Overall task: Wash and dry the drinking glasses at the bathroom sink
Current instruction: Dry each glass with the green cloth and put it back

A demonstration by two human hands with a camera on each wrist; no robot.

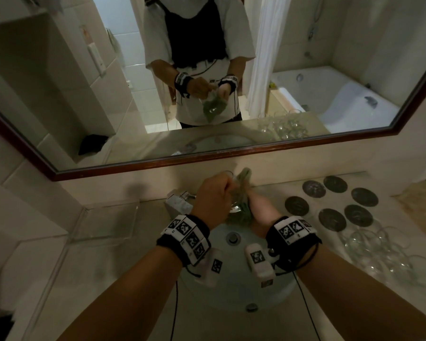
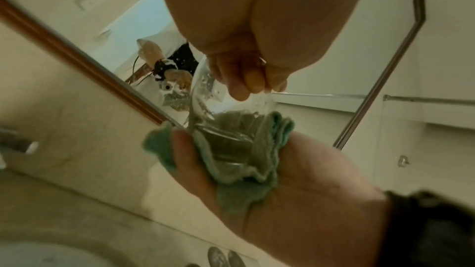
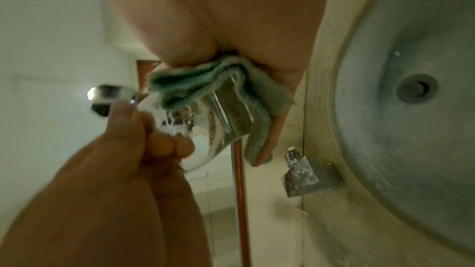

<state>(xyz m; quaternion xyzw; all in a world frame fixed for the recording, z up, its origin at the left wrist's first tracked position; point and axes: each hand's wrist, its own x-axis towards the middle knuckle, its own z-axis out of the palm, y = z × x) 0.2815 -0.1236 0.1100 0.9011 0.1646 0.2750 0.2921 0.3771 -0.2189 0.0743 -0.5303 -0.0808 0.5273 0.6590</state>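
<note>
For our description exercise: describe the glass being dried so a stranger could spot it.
Find the wood-framed mirror, then the round sink below it. The glass is held above it, wet, half wrapped in a green cloth; the other glasses stand bare on the counter.

Bare forearms; black wristbands [image 1: 182,238] with white square-patterned marker tiles, white camera units [image 1: 258,263], thin black cables [image 1: 175,303]

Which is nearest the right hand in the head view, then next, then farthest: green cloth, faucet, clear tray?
1. The green cloth: held in the right hand itself.
2. The faucet: to its left, at the back.
3. The clear tray: farthest, at the far left.
</note>
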